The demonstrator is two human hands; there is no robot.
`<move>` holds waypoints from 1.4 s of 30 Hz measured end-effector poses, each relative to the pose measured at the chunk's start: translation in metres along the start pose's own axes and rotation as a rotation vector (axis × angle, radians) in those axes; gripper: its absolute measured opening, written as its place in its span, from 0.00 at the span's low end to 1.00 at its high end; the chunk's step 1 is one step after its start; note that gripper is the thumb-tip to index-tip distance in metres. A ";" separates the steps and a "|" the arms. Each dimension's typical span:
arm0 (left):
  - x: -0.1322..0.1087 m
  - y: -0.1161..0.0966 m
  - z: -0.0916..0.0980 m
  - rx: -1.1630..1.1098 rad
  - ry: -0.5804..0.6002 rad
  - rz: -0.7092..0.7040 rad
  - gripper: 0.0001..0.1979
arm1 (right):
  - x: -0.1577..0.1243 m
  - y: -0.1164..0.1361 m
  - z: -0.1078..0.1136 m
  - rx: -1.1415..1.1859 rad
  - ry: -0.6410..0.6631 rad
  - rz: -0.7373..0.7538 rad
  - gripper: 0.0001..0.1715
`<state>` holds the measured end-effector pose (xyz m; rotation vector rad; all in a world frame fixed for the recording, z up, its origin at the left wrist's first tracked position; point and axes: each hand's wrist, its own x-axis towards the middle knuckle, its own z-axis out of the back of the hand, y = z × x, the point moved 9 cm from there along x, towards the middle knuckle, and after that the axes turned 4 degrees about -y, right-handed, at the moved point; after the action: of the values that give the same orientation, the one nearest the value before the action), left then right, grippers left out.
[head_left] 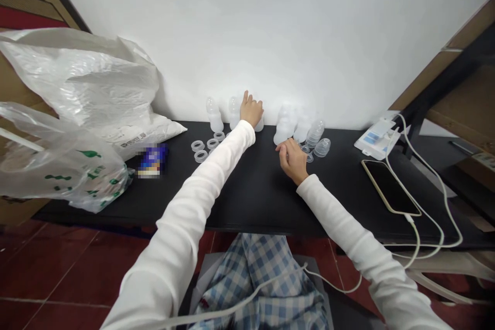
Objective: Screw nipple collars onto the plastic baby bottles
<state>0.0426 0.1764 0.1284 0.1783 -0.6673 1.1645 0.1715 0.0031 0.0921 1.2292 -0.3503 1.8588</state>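
- Our left hand (251,109) sits at 12 o'clock, wide, with the fingers spread among the bottles (214,115); it is touching or just beside them, and holds nothing we can see.
- Our right hand (293,161) is just right of 12 o'clock, narrow, with the fingers curled inward; we cannot tell whether it holds something small.
- The clear bottles stand upright in a row against the wall, on both sides of the left hand.
- Clear cones (322,147) lie just beyond the right hand, toward 1 o'clock.
- Clear rings (201,156) lie flat near 11 o'clock.
- The black table (247,206) runs across in front of us.
- A phone (390,187) lies at 2 o'clock with a white cable (444,206) plugged in, and a white card (377,138) lies beyond it.
- Plastic bags (77,82) and a blurred packet (152,161) sit at 10 o'clock.
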 end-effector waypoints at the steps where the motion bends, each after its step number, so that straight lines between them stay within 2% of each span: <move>1: 0.001 -0.001 0.001 -0.013 -0.012 -0.023 0.15 | 0.000 0.000 0.000 -0.002 0.002 0.003 0.20; 6: -0.005 -0.025 0.020 -0.050 -0.118 -0.192 0.14 | 0.000 -0.001 -0.003 -0.024 0.019 -0.005 0.20; 10: -0.037 -0.048 0.037 -0.013 -0.145 -0.250 0.16 | -0.001 -0.001 -0.003 -0.042 0.031 -0.008 0.22; 12: -0.058 -0.052 0.042 -0.009 -0.136 -0.268 0.16 | -0.001 -0.001 -0.006 -0.055 0.062 -0.010 0.22; 17: -0.094 -0.039 0.046 -0.042 -0.079 -0.247 0.16 | 0.000 0.001 -0.018 -0.190 0.232 -0.005 0.24; 22: -0.103 -0.029 0.047 -0.089 -0.039 -0.217 0.18 | -0.006 -0.013 -0.035 -0.442 0.622 -0.087 0.26; 24: -0.109 -0.025 0.047 -0.111 -0.038 -0.209 0.21 | -0.009 -0.019 -0.033 -0.490 0.746 -0.098 0.27; 27: -0.124 -0.011 0.050 -0.120 -0.086 -0.159 0.24 | -0.011 -0.027 -0.023 -0.493 0.856 -0.107 0.25; 30: -0.145 0.014 0.053 -0.045 -0.143 0.001 0.22 | -0.012 -0.039 -0.012 -0.466 0.921 -0.153 0.20; 33: -0.166 0.036 0.052 0.116 -0.153 0.188 0.20 | -0.014 -0.049 -0.009 -0.431 0.926 -0.182 0.13; 35: -0.175 0.041 0.046 0.200 -0.108 0.250 0.19 | -0.016 -0.056 -0.010 -0.400 0.881 -0.170 0.08; 38: -0.181 0.040 0.035 0.251 -0.031 0.262 0.17 | -0.019 -0.062 -0.012 -0.368 0.762 -0.078 0.08; 42: -0.181 0.035 0.027 0.194 -0.004 0.234 0.14 | -0.023 -0.068 -0.014 -0.330 0.668 -0.016 0.12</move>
<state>-0.0409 0.0348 0.0396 0.2713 -0.5888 1.4553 0.2196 0.0409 0.0512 0.3520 -0.2553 1.9768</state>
